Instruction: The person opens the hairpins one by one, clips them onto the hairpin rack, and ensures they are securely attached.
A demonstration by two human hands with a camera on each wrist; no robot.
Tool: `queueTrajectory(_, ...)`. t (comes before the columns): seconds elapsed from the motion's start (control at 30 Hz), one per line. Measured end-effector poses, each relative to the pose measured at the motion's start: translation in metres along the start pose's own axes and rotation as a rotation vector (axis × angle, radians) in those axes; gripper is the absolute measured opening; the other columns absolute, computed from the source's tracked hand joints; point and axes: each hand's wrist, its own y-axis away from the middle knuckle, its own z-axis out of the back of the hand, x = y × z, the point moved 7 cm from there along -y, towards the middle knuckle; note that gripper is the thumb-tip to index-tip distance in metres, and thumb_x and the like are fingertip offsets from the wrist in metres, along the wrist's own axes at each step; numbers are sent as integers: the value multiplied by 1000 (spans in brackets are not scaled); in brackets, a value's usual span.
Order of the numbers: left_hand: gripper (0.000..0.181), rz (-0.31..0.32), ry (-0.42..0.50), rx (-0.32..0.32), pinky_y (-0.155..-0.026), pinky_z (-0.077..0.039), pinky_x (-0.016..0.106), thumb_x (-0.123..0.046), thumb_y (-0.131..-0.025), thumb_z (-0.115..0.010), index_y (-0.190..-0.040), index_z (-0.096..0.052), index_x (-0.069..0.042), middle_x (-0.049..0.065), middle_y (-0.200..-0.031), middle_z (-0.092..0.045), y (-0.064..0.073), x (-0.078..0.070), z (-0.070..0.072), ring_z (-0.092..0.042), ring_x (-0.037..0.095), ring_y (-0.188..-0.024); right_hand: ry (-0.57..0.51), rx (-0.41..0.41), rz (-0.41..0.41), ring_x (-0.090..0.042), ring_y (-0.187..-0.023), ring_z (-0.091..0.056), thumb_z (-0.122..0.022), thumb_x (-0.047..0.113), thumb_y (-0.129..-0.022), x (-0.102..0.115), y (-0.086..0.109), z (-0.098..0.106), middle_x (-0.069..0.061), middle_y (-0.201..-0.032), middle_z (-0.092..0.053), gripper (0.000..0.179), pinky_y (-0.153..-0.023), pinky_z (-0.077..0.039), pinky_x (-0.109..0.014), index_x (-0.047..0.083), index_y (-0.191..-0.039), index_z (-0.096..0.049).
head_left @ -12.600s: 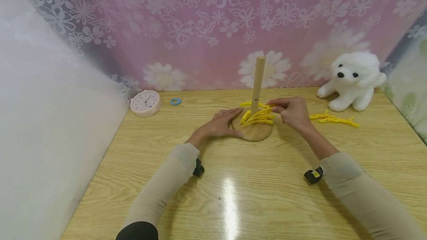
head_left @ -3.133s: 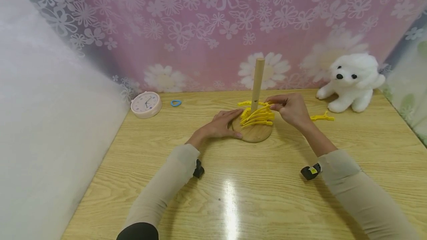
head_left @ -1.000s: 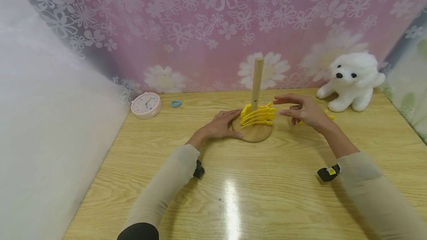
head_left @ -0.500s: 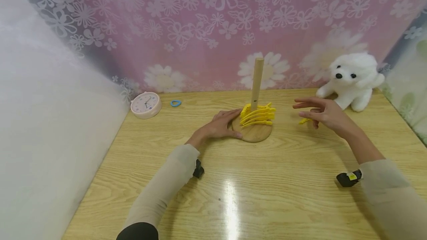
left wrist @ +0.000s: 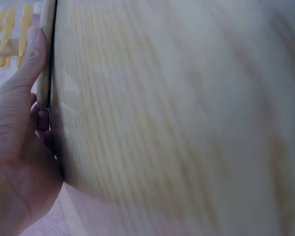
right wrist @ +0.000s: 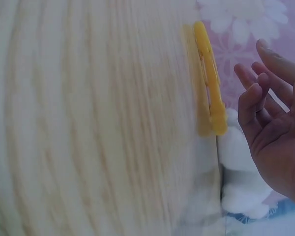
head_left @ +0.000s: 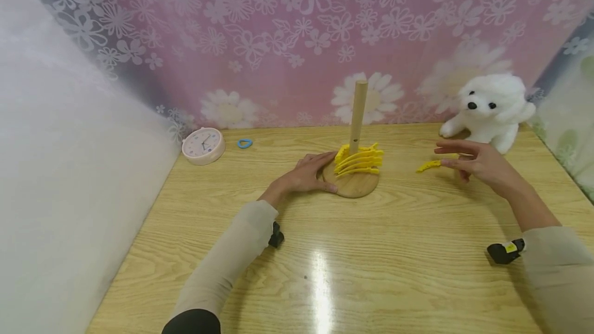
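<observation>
Toward the back of the table stands a wooden stand [head_left: 355, 189], a round base with an upright post. Several yellow hair clips [head_left: 359, 161] are stacked around the post's lower part. My left hand [head_left: 306, 174] holds the base's left side, thumb at the near rim and fingers at the far rim; the left wrist view shows the thumb [left wrist: 33, 56] against the disc's edge. One loose yellow hair clip [head_left: 429, 166] lies on the table to the right. Just above it, my right hand [head_left: 482, 166] hovers with loosely bent fingers, hiding part of it. The right wrist view shows this clip [right wrist: 211, 81] apart from the hand.
A white plush dog [head_left: 494, 110] sits at the back right, behind the right hand. Near the back left are a pink alarm clock [head_left: 203, 146] and a small blue ring-shaped piece [head_left: 244, 144]. A flowered curtain [head_left: 278, 55] hangs behind the table.
My right hand let go of a hair clip at the post and moved right, over the loose clip. Fewer clips lie on the table than earlier. The left hand has stayed on the base.
</observation>
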Motion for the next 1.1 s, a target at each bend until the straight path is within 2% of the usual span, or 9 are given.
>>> queueTrajectory(0.17, 106, -3, -9, 2, -124, -14, 52, -64, -90, -72, -169, -10, -33, -5, -174, -14, 0, 0, 0, -19, 24, -153, -5, -28, -33, -28, -57, -54, -72, 22, -101, -11, 0, 9, 16, -129, -69, 56, -53, -48, -43, 10, -152, -53)
queueTrajectory(0.47, 106, -9, -4, -4, -123, -16, 50, -65, -89, -73, -169, -11, -32, -9, -174, -15, 1, -2, 0, -21, 23, -151, 67, -50, -91, -21, -61, -55, -73, 22, -100, -27, 1, 21, 29, -121, -66, 55, -56, -50, -38, 8, -150, -56)
queueTrajectory(0.63, 107, -8, 3, -6, -123, -16, 50, -64, -89, -73, -169, -11, -32, -10, -174, -15, 1, -1, 0, -20, 22, -152, 107, -67, -107, -20, -62, -54, -74, 23, -99, -33, -1, 24, 28, -115, -67, 55, -56, -51, -37, 5, -148, -56)
queueTrajectory(0.87, 106, 3, -1, 0, -123, -16, 50, -63, -89, -74, -169, -11, -33, -9, -174, -15, 2, -1, 1, -19, 21, -152, 99, -77, -135, -19, -65, -57, -75, 27, -99, -38, 1, 26, 27, -107, -69, 57, -58, -52, -36, 4, -148, -56)
queueTrajectory(1.1, 107, -2, 5, 5, -123, -16, 50, -64, -89, -74, -169, -10, -33, -9, -174, -15, 1, -1, 1, -19, 22, -152, 96, -87, -132, -21, -66, -57, -77, 28, -97, -41, 9, 32, 26, -109, -70, 60, -58, -50, -36, 5, -148, -55)
